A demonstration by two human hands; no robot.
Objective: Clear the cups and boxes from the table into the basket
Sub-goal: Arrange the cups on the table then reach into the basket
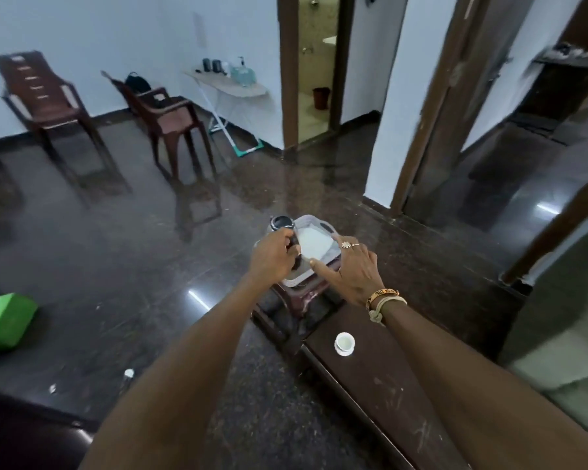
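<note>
**A dark cup goes into the basket while one white cup waits on the bench.**

The left hand (275, 254) holds a dark cup (282, 224) upright over the far left edge of the basket (327, 228), its fingers (287, 238) curled tight round the cup's side, probably to lower it in without tipping. The right hand (352, 270) lies on the basket's near right rim with its fingers (346, 246) stretched out and holding nothing, seemingly to steady the basket on the small stool (302, 298) beneath. Something flat and white (314, 244) already lies inside. A white cup (345, 343) stands near the far end of the bench (391, 388).
</note>
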